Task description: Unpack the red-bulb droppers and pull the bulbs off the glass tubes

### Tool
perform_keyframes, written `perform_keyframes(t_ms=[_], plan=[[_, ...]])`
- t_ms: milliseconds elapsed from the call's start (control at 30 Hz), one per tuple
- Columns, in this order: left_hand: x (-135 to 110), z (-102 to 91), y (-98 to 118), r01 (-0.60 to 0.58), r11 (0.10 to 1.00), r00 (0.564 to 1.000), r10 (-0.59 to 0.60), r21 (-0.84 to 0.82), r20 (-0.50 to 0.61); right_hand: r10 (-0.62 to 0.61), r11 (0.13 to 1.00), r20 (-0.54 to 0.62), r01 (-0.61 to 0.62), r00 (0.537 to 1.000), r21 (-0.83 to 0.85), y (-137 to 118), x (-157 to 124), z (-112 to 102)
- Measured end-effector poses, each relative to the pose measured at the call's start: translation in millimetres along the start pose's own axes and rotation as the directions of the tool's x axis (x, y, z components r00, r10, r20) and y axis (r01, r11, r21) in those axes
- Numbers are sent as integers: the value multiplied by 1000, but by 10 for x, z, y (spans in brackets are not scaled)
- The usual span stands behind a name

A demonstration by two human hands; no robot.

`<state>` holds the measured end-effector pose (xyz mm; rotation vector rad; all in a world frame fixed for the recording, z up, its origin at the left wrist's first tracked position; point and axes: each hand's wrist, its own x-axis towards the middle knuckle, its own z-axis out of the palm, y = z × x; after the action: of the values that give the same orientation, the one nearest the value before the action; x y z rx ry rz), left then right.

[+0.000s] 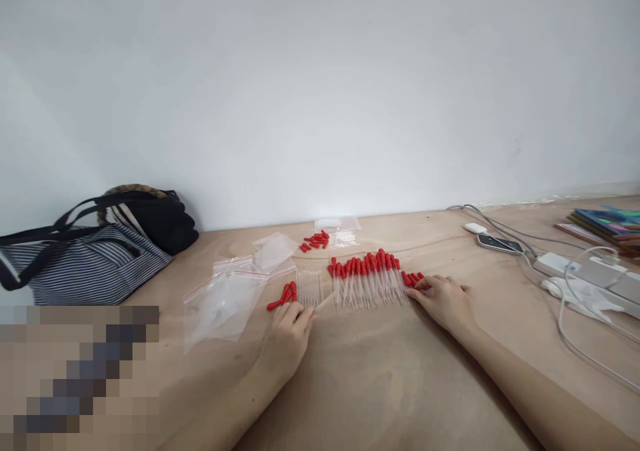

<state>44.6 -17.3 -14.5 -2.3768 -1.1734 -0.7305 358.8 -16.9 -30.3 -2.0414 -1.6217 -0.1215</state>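
Note:
Between the fingertips of my left hand is a thin clear dropper tube, pointing up and to the right. Just beyond that hand lie a few loose red rubber bulbs and a set of bare clear tubes. A long row of red-bulbed droppers lies side by side between my hands, bulbs toward the wall. My right hand rests at the row's right end, fingers closed beside several red bulbs. What its fingertips hold, if anything, is hidden.
Clear zip bags lie left of the tubes. More red bulbs and tubes sit near the wall. A striped bag stands far left; a power strip, cables, a phone-like device and books are right.

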Motion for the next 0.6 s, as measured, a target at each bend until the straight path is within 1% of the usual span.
perform_keyframes(t_ms=[67, 133, 233, 300, 467, 600], plan=[[86, 30, -13, 46, 996, 996, -51, 71, 76, 3, 1000, -43, -4, 999, -21, -17, -9, -12], [197, 57, -21, 105, 984, 979, -128, 147, 159, 11, 999, -82, -14, 997, -35, -27, -17, -21], [363, 79, -34, 179, 957, 928, -241, 230, 284, 17, 999, -97, -20, 995, -30, -32, -26, -24], [443, 84, -47, 199, 945, 896, -282, 259, 342, 18, 1000, -91, -20, 996, -16, -36, -31, -18], [514, 82, -58, 217, 936, 860, -317, 278, 399, 0, 1000, -82, 0, 997, 3, -58, -41, 2], [528, 62, -38, 230, 933, 848, -332, 277, 413, -6, 1000, -102, 5, 995, -6, -68, -47, 5]])
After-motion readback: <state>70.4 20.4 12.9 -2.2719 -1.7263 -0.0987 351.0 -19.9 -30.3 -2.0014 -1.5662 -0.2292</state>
